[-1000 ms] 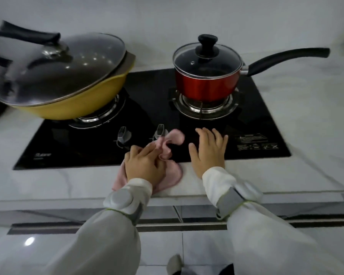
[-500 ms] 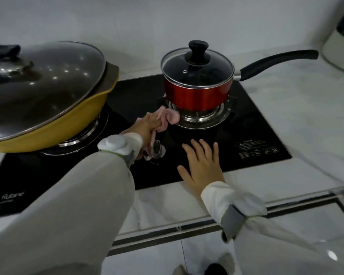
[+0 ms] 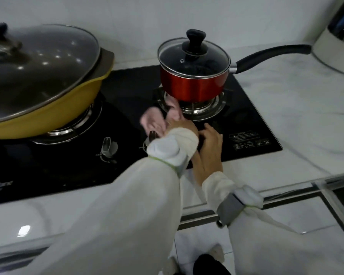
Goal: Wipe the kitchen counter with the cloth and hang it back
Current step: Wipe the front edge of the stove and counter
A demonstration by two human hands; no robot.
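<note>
On the white marble surface [image 3: 298,120], a black hob [image 3: 127,92] carries a lidded yellow wok [image 3: 48,108] and red saucepan [image 3: 193,84]; left hand [image 3: 182,126] grip pinches the pink cloth [image 3: 155,118], right hand [image 3: 211,145] lies spread.

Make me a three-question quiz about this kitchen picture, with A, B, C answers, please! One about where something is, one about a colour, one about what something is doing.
1. Where is the pink cloth?
A. On the black stove top, in front of the red pot
B. Inside the yellow pan
C. Hanging on the wall

2. What colour is the pot's knob?
A. Red
B. Black
C. White

3. What is the left hand doing?
A. Lifting the pot's lid
B. Turning a stove dial
C. Holding the cloth

Answers:
1 A: the cloth lies bunched on the dark glass beside the right burner.
2 B: the knob on the glass lid is black.
3 C: the left hand grips the cloth, while the right hand rests flat on the stove top.
</note>
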